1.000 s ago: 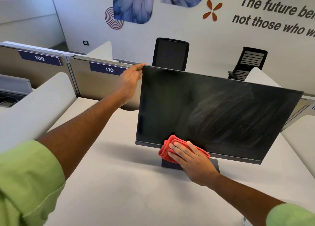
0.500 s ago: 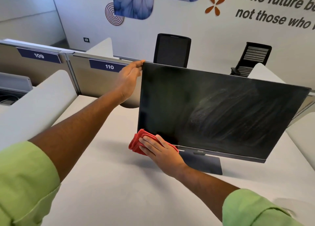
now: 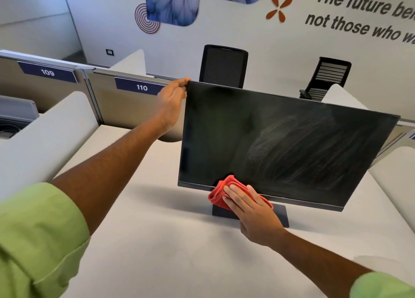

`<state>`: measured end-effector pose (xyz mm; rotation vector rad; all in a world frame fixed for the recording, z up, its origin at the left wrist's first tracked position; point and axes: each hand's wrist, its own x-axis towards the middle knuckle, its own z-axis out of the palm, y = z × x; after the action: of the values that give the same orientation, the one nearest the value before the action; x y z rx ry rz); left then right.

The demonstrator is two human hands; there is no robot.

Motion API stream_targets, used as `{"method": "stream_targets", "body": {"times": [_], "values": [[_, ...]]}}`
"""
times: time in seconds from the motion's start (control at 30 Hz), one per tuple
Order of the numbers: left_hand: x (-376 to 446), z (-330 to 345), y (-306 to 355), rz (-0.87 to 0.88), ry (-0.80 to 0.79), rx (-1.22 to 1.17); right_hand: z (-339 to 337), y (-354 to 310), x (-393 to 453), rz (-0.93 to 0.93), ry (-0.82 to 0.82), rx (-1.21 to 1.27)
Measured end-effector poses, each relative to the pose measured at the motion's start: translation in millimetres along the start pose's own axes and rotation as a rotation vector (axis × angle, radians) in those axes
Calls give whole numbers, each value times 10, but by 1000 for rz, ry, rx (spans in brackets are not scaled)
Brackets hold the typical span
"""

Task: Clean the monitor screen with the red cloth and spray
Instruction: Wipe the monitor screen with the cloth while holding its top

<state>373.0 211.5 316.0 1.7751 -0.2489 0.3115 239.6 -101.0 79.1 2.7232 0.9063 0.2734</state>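
The right hand (image 3: 253, 214) was laid flat on a bunched red cloth (image 3: 221, 193), fingers extended and pressing it against the bottom edge of the monitor screen (image 3: 280, 145), left of centre; the cloth was pinned under the palm rather than pinched in a closed grip. The left hand (image 3: 171, 103) was wrapped around the monitor's upper left corner, thumb side toward the camera and fingertips hooked over the top edge, so that its grip was closed on the frame. Both forearms were bare, with green sleeves (image 3: 40, 234) pushed up near the elbows. The dark screen was marked with pale smeared streaks across its right half (the left part looked cleaner). The monitor was carried on a flat dark base (image 3: 280, 214) on a white desk (image 3: 146, 241). Behind it, partitions labelled 109 and 110 (image 3: 141, 87) and two black chairs (image 3: 222, 66) were seen.
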Motion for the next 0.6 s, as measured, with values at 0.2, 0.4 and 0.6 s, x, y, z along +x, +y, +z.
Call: {"method": "stream_targets", "body": {"times": [0.2, 0.4, 0.6], "values": [[-3, 24, -44, 2, 0, 20, -112, -417, 609, -118, 57, -18], [35, 32, -113, -21, -3, 25, -115, -750, 1061, -171, 0, -32], [18, 67, -135, -26, -48, 10, -103, -548, 928, -195, 60, -93]]}}
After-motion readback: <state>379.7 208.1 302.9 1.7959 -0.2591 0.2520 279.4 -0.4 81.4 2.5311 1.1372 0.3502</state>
